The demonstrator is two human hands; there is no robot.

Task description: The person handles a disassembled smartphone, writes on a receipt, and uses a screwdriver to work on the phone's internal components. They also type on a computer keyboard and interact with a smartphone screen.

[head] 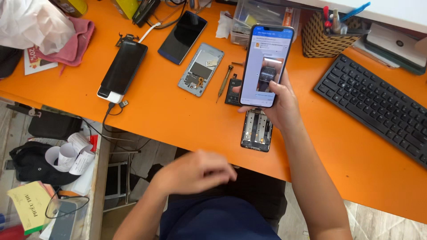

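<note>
Right hand [278, 104] grip clasped round lit smartphone [267, 64] above orange desk [178, 115]; left hand [195, 171] loosely curled, blurred.

lit phone screen [266, 62] held upright, dark phone screen [183, 31] top centre

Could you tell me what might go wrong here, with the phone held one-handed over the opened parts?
The right hand alone holds the lit smartphone above the desk; a slip could drop it onto the opened phone frame beneath. That frame lies close to the desk's front edge, so a nudge might send it off. The left hand is blurred below the edge and supports nothing.
</note>
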